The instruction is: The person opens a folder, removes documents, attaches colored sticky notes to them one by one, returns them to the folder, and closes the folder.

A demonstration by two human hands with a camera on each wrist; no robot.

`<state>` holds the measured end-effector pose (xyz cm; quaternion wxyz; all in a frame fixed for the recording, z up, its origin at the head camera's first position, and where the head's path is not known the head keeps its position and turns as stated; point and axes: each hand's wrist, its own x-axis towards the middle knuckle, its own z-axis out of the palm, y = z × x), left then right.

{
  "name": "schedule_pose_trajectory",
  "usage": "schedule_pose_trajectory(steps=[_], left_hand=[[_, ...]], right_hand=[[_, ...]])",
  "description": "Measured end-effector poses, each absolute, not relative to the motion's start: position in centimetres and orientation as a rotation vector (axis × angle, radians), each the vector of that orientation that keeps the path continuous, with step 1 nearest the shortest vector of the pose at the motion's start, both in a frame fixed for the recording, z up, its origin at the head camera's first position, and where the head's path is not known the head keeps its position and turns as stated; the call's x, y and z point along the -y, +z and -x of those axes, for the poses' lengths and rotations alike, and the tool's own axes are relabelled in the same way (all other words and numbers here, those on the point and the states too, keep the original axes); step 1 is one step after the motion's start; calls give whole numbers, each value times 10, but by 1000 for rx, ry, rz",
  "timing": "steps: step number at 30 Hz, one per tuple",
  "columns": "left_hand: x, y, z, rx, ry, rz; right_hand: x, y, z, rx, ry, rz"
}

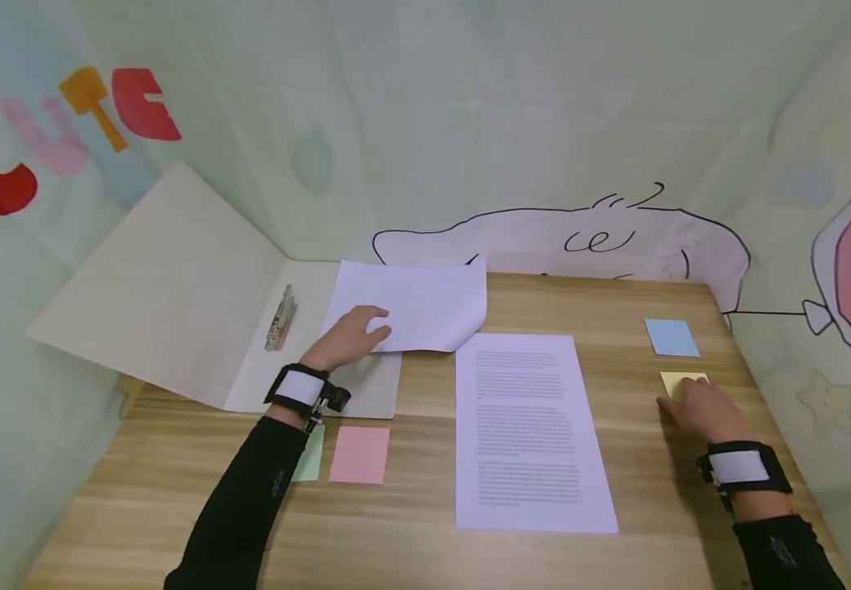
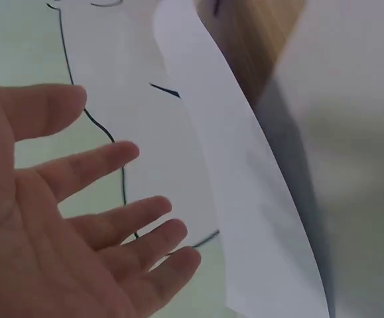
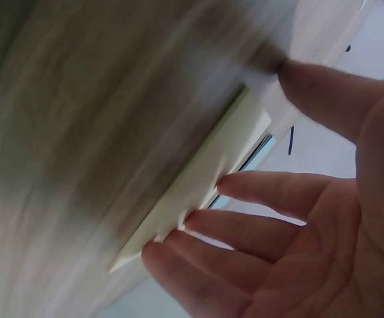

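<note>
At the right of the table, the fingertips of my right hand (image 1: 711, 411) touch the yellow sticky-note pad (image 1: 674, 382). The right wrist view has that hand's fingers stretched onto the pad (image 3: 195, 182), with the thumb apart from it. A blue sticky-note pad (image 1: 672, 338) lies just beyond. On the other side, my left hand (image 1: 347, 338) is over the left part of a white sheet (image 1: 418, 303), its fingers spread and holding nothing. This sheet lies partly on an opened folder (image 1: 366, 389), and its right edge curls up. The left wrist view includes the curled sheet (image 2: 245, 179) beyond my fingers.
A clear-barrelled pen (image 1: 281, 319) lies inside the folder, whose cover (image 1: 167, 295) leans up at the left. In the middle of the wooden table (image 1: 528, 561) is a printed page (image 1: 524, 434). Pink (image 1: 359, 456) and green sticky notes (image 1: 310, 456) sit near the folder, the green partly behind my sleeve.
</note>
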<state>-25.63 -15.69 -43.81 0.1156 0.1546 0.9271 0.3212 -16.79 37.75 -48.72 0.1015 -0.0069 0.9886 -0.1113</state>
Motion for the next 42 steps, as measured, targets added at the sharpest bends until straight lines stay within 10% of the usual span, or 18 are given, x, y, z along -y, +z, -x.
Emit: schedule_pose_trajectory(steps=[19,42], left_hand=[[80,-418,168,-2511,1019,-920],[28,-433,159,-2455,963,-900]], right_hand=[[-380,-481,174,-3036,-241,163],[-298,-446,148,-3217,-433,239]])
